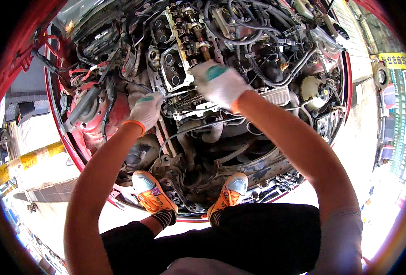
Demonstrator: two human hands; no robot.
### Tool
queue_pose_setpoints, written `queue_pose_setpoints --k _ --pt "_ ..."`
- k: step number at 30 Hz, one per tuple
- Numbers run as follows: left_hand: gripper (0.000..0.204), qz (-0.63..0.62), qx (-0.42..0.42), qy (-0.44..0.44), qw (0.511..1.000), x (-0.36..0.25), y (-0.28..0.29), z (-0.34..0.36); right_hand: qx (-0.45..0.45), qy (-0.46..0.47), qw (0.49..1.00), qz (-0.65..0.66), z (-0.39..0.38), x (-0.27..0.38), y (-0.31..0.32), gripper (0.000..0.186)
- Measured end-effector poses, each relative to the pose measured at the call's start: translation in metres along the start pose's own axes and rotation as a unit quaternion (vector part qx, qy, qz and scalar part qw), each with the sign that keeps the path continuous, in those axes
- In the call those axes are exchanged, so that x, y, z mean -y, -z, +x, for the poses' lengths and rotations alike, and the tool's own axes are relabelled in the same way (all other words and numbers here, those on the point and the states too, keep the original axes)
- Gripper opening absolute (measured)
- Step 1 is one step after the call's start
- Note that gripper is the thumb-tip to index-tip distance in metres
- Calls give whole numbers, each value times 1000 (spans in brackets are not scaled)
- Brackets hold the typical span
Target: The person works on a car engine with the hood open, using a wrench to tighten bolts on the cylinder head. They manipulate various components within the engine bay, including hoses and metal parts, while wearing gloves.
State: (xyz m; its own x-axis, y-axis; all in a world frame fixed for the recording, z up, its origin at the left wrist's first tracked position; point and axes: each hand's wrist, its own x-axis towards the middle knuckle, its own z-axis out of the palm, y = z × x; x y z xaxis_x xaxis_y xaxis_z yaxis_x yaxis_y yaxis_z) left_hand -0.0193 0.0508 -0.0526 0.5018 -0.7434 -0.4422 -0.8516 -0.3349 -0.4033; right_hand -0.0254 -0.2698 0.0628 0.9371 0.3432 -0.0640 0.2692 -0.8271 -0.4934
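My left hand (145,110), in a white glove with a green patch and orange cuff, is closed round the end of a slim metal bar (175,94) at the near end of the open engine. My right hand (219,87), similarly gloved and slightly blurred, is curled over the right part of that end; what its fingers hold is hidden. Just beyond the bar are a pale gasket (175,82) with dark openings and an exposed camshaft (198,34). A timing chain (187,100) shows below the bar, between my hands.
Hoses (262,41) and wiring crowd the right of the bay, beside a round reservoir (313,91). A red strut housing (90,114) is at left. My orange shoes (150,195) rest on the bay's front edge. A yellow post (28,160) stands outside at left.
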Motion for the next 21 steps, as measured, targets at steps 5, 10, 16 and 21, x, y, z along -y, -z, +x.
queue_pose_setpoints --k 5,10,16,21 --pt "25 -628 -192 208 725 -5 -22 22 -133 -73 985 -87 -45 -81 48 27" --pt "16 -467 -199 223 832 -3 15 20 -136 -102 973 -154 -65 -109 43 25" --pt "9 -350 -220 208 887 12 29 27 -146 -133 967 -160 -69 -111 26 34" --pt "9 -338 -157 169 912 15 25 33 -169 -120 957 -205 -69 -114 17 34"
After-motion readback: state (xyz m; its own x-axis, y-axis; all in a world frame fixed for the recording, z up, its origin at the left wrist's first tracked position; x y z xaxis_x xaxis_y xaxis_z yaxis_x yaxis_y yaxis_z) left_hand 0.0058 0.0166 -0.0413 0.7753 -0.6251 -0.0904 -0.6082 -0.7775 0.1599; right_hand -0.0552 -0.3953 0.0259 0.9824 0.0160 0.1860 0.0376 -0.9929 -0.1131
